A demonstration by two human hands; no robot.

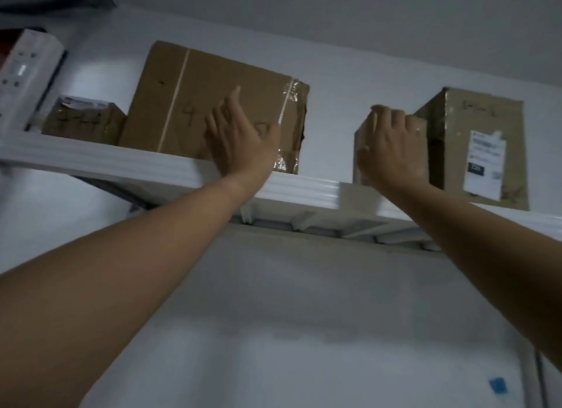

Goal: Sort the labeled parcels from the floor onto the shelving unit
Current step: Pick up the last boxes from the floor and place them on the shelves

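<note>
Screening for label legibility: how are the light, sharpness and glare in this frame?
Head view: dim, greyish light; soft throughout, the small box gripped by the right hand smeared; tape on the large box glints; the printed label on the right box unreadable.
</note>
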